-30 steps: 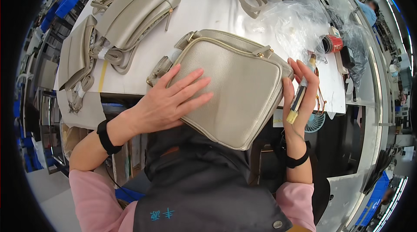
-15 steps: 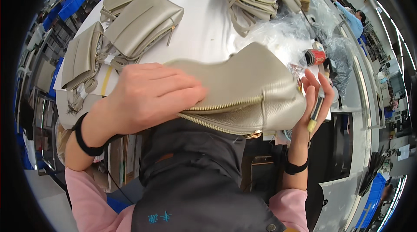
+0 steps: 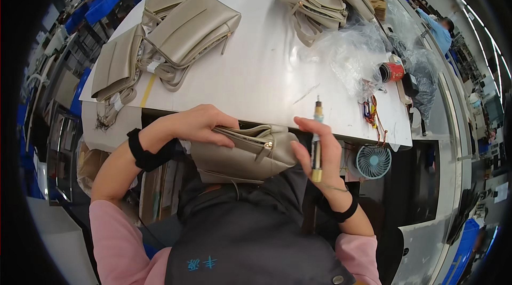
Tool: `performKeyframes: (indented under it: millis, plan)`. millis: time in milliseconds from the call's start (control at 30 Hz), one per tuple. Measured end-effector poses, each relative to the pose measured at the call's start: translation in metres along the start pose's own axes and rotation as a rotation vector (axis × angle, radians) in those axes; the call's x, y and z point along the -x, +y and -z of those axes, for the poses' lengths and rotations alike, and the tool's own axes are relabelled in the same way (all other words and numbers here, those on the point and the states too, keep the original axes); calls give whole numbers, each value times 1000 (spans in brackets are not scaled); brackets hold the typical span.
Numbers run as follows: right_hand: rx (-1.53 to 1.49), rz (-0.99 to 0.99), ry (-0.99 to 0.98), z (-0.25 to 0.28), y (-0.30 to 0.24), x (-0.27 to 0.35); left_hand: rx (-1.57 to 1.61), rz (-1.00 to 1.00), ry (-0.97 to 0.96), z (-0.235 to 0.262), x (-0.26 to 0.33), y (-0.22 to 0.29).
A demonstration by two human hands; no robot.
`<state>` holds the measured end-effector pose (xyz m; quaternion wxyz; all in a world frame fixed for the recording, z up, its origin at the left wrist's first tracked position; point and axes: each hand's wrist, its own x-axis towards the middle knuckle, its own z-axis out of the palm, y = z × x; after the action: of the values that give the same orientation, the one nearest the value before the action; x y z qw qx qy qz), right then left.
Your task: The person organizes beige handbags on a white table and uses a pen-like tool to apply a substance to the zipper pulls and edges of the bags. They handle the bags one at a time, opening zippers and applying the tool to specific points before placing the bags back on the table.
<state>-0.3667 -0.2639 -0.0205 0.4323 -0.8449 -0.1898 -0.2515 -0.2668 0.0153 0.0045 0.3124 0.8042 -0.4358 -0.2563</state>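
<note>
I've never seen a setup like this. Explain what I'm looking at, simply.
There is no robot here, just a person's two bare hands. A wide fisheye camera on the person's head looks down, so picture left is their left and straight edges bend.

The left hand grips the upper edge of a beige zippered bag, in front of the dark apron. The right hand holds a pen-like tool, tip pointing away, beside the bag's right end.

On the white table lie more beige bags at the left and far right, plus clear plastic wrapping on the right.
</note>
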Motion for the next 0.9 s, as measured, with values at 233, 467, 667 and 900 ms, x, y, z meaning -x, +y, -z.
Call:
performKeyframes:
  millis: [233,467,667,900]
  plan:
    - [41,14,-34,-25,14,10,-205,-49,295,-37,7,8]
    - [12,24,-113,-28,12,2,-584,-252,498,-61,0,30]
    - [20,-11,-122,-28,14,3,-483,-215,593,-63,-7,27]
    - [85,-16,-193,-24,6,1,-324,-156,714,-65,-15,30]
